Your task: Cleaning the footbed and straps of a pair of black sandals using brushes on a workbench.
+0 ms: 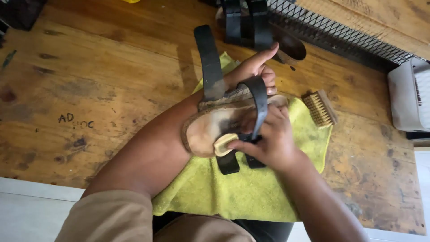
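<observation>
Cloth (pixel 251 188): yellow, nearest, spread on the wooden bench (pixel 89 89).
Sandal (pixel 210 127): above the cloth, footbed up, straps loose.
Left hand (pixel 253 71): closed around the sandal's far end.
Right hand (pixel 271 141): fingers pinched on a small pale block (pixel 225 144), pressed to the footbed.
Brush (pixel 320 108): right of the sandal, idle.
Progress: judged partial; heel pale, dark staining remains mid-footbed.

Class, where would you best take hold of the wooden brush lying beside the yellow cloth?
Probably by the brush's long wooden back, coming from above. It lies tipped with bristles facing the cloth, so the narrow wooden sides are free for thumb and fingers.
</observation>
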